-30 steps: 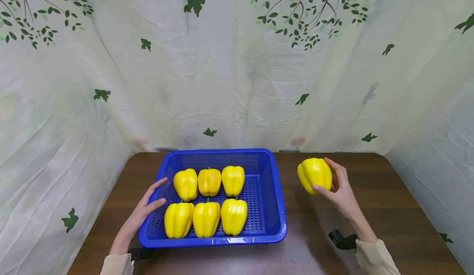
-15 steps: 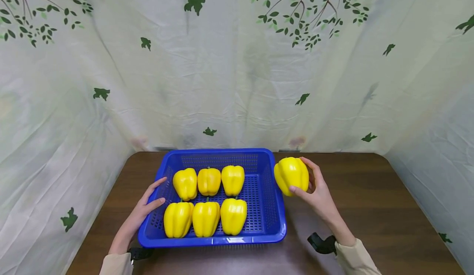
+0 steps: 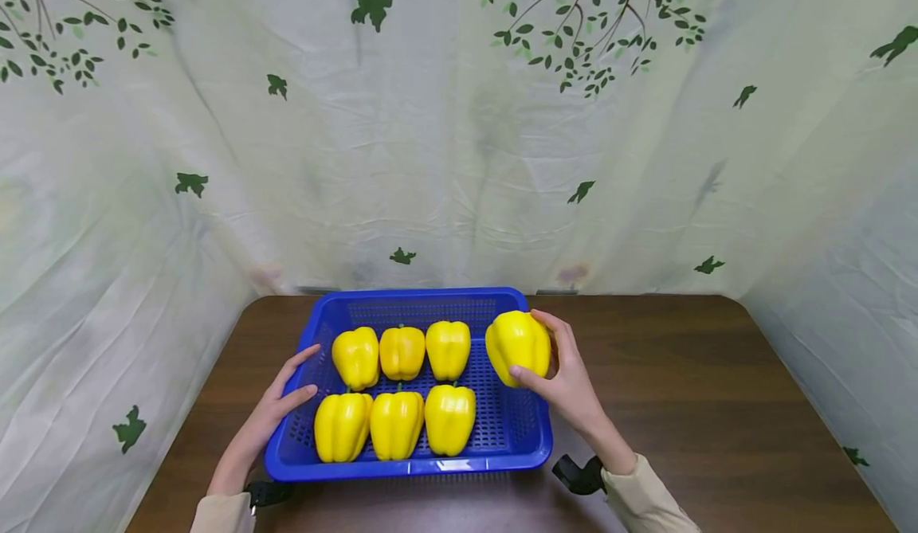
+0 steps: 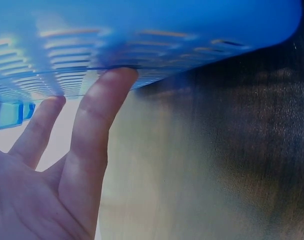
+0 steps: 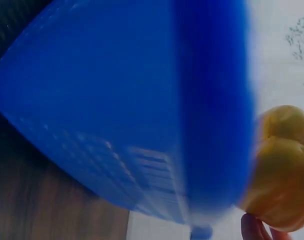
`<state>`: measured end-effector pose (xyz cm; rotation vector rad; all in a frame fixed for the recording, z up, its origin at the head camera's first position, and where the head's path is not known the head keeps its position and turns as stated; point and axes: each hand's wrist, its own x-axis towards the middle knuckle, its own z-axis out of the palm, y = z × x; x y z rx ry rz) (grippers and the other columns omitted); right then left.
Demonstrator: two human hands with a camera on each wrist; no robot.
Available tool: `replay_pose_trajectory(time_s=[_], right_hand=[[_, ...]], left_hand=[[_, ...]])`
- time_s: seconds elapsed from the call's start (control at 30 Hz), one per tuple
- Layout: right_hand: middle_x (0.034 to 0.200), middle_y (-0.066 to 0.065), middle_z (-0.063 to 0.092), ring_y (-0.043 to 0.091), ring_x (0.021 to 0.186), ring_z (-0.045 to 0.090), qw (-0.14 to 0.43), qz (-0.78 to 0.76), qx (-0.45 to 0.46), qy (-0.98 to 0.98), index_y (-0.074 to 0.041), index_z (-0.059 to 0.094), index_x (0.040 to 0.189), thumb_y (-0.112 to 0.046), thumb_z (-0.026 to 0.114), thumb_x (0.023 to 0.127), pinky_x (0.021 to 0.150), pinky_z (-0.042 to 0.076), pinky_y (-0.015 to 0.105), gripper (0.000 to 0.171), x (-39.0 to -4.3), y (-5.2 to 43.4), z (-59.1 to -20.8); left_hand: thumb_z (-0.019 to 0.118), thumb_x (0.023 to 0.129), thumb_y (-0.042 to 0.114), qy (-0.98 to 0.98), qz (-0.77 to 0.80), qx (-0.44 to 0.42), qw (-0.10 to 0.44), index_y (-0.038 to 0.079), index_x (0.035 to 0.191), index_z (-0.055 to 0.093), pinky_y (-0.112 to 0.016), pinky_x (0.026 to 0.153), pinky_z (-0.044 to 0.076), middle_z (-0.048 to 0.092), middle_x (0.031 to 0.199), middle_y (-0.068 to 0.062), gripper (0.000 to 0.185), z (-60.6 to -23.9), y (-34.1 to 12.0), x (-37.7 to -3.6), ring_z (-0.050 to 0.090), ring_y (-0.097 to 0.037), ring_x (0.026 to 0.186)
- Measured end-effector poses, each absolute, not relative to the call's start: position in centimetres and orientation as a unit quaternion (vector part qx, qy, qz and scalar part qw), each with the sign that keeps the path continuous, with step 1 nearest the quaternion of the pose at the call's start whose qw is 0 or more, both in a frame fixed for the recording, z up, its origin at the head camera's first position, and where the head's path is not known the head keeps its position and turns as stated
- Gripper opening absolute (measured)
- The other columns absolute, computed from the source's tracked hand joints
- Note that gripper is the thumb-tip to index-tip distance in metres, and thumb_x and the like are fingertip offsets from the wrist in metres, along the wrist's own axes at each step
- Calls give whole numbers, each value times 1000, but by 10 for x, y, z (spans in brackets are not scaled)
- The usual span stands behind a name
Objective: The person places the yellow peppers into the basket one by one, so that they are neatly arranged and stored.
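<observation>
The right hand (image 3: 570, 386) has its fingers (image 3: 527, 374) and thumb curled round a yellow pepper (image 3: 518, 347), gripping it from the right side. The held pepper hangs above the right part of the blue basket (image 3: 541, 429), just inside its right wall and clear of the floor below. In the right wrist view the same pepper (image 5: 284, 182) shows at the lower right with fingertips (image 5: 252, 229) under it, and the blurred blue wall of the basket (image 5: 142, 110) fills most of the picture.

The left hand (image 3: 276, 413) holds nothing; its fingers (image 3: 301, 393) are nearly straight and rest against the outer left wall of the basket near the rim. The left wrist view shows two straight fingers (image 4: 99, 130) touching the slotted blue wall (image 4: 142, 35) from below, with the brown worktop (image 4: 232, 165) beside them.

Six more yellow peppers stand in the basket in two rows of three. The back row (image 3: 402, 352) lies just left of the held pepper; its nearest member (image 3: 448, 349) is close beside it but apart. The front row (image 3: 394, 424) sits near the front wall. The bare right strip of the basket floor (image 3: 505, 421) lies under the held pepper.

The basket rests on the dark wooden worktop (image 3: 717, 405). A pale curtain printed with green leaves (image 3: 459, 158) hangs behind and at both sides.
</observation>
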<state>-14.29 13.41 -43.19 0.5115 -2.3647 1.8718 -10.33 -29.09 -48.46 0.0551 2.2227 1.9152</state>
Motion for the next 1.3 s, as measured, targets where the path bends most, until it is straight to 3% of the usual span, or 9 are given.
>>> replay_pose_trajectory(time_s=[0.17,0.33,0.63,0.9,1.3], right_hand=[[139,9,30,28,112,45,46,593,171,-785,-13,36,143,-16,77,79,91,43,45,76,-143,124,-437],[145,9,29,30,123,41,59,573,177,-798,-12,38,142,-20,78,78,98,38,52,76,-144,117,-443],[141,8,34,27,112,47,66,550,192,-810,-14,39,141,-23,79,78,91,44,47,75,-144,109,-454],[145,11,30,32,122,43,79,532,192,-821,-10,40,140,-24,80,76,97,41,51,77,-145,102,-456],[144,12,32,32,119,46,93,508,194,-834,-10,42,139,-26,81,75,92,45,48,77,-143,97,-460]], left_hand=[[44,101,22,755,648,17,102,25,152,17,-59,86,48,5,155,-17,58,-485,-291,-103,29,-52,128],[44,101,22,756,646,15,101,25,152,17,-60,85,47,4,155,-17,58,-483,-291,-104,30,-53,127],[44,101,22,756,647,16,100,26,152,17,-60,86,47,4,155,-18,58,-483,-290,-104,29,-54,127],[43,101,22,756,647,17,98,25,152,17,-59,86,47,5,155,-19,58,-485,-291,-103,30,-53,127],[44,101,22,752,651,18,99,25,152,17,-59,86,47,5,155,-19,58,-485,-290,-103,30,-53,127]])
